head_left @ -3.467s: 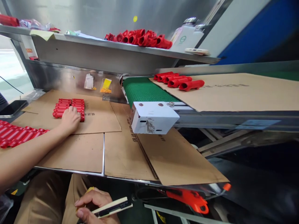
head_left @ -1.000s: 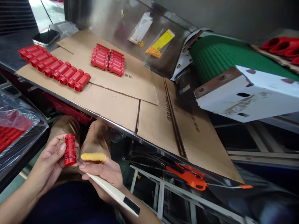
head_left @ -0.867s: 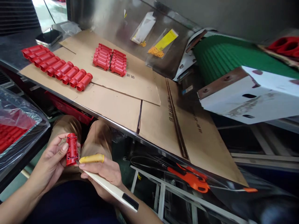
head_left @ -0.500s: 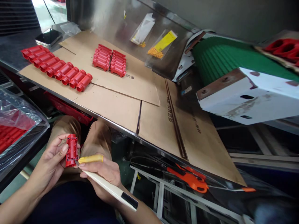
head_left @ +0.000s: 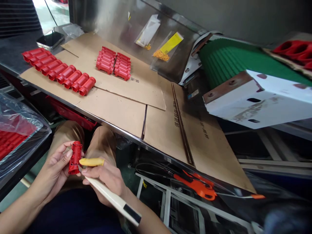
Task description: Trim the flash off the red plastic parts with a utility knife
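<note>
My left hand (head_left: 57, 165) grips a red plastic tube-shaped part (head_left: 76, 154) above my lap, thumb on its side, the face with raised ribs and slots turned up. In my right hand (head_left: 109, 178) is a knife (head_left: 113, 200) with a long cream handle and a dark band near its rear end. Its small blade meets the lower right edge of the red part; the exact contact is hard to make out. A yellow finger cot (head_left: 92, 162) covers one finger of my right hand, and its tip is against the part.
On the cardboard-covered bench (head_left: 122, 112) lie a row of red tubes (head_left: 65, 73) and two stacked red groups (head_left: 113, 63). A bagged red-parts bin (head_left: 17, 117) stands left. A green conveyor (head_left: 231, 61) juts in at right; orange-handled cutters (head_left: 198, 187) hang below the bench edge.
The red part has tilted slightly in my left hand. My right hand and the knife have shifted a little to the left and downward; both grips are kept.
</note>
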Tool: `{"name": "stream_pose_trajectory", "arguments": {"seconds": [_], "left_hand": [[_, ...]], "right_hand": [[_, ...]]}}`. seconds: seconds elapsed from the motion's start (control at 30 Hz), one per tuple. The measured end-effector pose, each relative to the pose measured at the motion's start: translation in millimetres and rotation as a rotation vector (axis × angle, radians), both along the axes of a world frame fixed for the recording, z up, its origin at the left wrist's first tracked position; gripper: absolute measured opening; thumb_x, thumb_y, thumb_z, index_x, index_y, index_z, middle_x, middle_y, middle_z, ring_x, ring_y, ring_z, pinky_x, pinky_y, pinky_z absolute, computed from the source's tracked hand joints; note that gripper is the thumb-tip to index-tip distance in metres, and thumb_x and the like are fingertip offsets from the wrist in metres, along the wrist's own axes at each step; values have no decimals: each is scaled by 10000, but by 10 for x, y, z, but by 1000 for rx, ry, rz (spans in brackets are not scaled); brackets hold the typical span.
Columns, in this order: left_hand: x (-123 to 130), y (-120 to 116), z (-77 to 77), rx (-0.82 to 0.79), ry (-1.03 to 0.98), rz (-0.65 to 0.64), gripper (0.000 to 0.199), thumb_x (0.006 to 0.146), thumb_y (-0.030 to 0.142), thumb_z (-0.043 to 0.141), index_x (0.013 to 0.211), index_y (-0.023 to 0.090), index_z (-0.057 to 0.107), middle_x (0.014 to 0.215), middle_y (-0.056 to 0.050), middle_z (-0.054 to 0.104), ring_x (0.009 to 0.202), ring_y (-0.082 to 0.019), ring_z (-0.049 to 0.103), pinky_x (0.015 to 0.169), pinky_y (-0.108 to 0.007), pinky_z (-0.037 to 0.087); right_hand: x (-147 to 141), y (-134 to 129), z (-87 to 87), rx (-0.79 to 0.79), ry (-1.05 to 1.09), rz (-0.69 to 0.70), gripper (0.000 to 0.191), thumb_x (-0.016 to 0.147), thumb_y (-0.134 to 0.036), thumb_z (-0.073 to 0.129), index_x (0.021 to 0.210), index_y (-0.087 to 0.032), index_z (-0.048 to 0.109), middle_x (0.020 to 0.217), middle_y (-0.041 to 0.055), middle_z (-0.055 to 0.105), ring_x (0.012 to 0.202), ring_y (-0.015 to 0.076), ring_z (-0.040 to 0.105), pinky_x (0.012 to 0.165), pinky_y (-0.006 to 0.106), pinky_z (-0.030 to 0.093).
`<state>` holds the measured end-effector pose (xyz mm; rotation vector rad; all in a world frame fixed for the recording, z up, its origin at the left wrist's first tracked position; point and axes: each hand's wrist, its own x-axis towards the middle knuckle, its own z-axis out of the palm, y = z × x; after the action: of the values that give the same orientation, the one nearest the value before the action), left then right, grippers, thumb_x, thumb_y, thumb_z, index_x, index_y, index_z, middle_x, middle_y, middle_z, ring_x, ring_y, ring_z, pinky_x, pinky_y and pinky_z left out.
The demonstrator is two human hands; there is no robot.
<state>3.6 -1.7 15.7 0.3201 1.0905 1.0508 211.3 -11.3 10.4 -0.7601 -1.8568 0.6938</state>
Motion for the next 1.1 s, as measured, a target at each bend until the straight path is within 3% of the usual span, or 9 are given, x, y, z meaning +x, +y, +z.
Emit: {"name": "stream_pose_trajectory", "arguments": {"seconds": [0.13, 0.2, 0.3, 0.4, 0.5, 0.67, 0.83, 0.97, 1.1], "left_hand": [[-28, 4, -27, -45, -31, -34, 536, 771, 369, 1047, 1230, 210, 821, 1028, -63, 824, 769, -201, 783, 659, -288, 693], [-25, 4, -9, -46, -35, -46, 534, 784, 373, 1038, 1242, 216, 813, 1033, -67, 823, 716, -194, 767, 606, -294, 681], [-8, 19, 37, -43, -64, -47, 500, 816, 364, 1007, 1252, 206, 821, 1004, -87, 822, 642, -185, 738, 505, -254, 606], [9, 51, 74, -93, -135, -73, 506, 805, 351, 991, 1247, 151, 849, 867, -98, 803, 482, -107, 599, 399, -177, 453], [11, 67, 74, -166, -198, -133, 439, 838, 323, 932, 1224, 125, 867, 835, -135, 809, 407, -65, 501, 354, -147, 344], [-8, 36, 36, -220, -172, -148, 442, 879, 298, 868, 1290, 134, 854, 1016, -203, 845, 593, -194, 732, 380, -191, 440], [-8, 33, 41, -227, -151, -128, 444, 858, 278, 877, 1275, 128, 859, 1065, -215, 849, 695, -248, 797, 414, -217, 507], [4, 36, 44, -221, -131, -128, 437, 846, 305, 893, 1253, 146, 875, 1077, -205, 852, 674, -234, 775, 384, -203, 455], [5, 26, 28, -208, -123, -135, 452, 820, 363, 941, 1221, 161, 892, 926, -144, 835, 469, -110, 585, 359, -175, 387]], "right_hand": [[-17, 27, -138, 214, -133, -2, 359, 1075, -90, 707, 1422, -180, 709, 1118, 128, 883, 917, 235, 857, 827, 369, 749], [-29, 36, -160, 135, -8, -135, 286, 1095, -107, 674, 1354, -208, 743, 1071, 101, 885, 919, 234, 862, 837, 375, 750], [-21, 44, -93, -153, 268, -320, 131, 1122, -190, 689, 1210, -211, 784, 1016, 86, 880, 815, 209, 864, 743, 331, 746], [2, 29, 25, -263, 214, -143, 71, 1077, -271, 797, 1097, -209, 825, 1002, 82, 885, 898, 221, 878, 838, 341, 757], [-18, -8, 72, -124, 97, 65, 111, 1086, -248, 785, 1181, -221, 835, 1082, 75, 891, 1009, 203, 872, 944, 316, 746], [-90, -15, 39, -27, 102, 116, 210, 1099, -197, 751, 1303, -217, 798, 1187, 75, 880, 1041, 187, 858, 903, 283, 748], [-107, 20, 65, -31, 107, 138, 209, 1108, -186, 733, 1308, -215, 790, 1194, 72, 882, 1076, 191, 860, 935, 285, 747], [-124, 16, 79, -36, 131, 138, 191, 1095, -178, 749, 1281, -204, 783, 1173, 89, 887, 1060, 203, 865, 928, 261, 741], [-106, 13, 52, -58, 86, 137, 127, 1099, -199, 749, 1220, -213, 783, 1150, 86, 883, 1043, 199, 862, 934, 296, 740]]}}
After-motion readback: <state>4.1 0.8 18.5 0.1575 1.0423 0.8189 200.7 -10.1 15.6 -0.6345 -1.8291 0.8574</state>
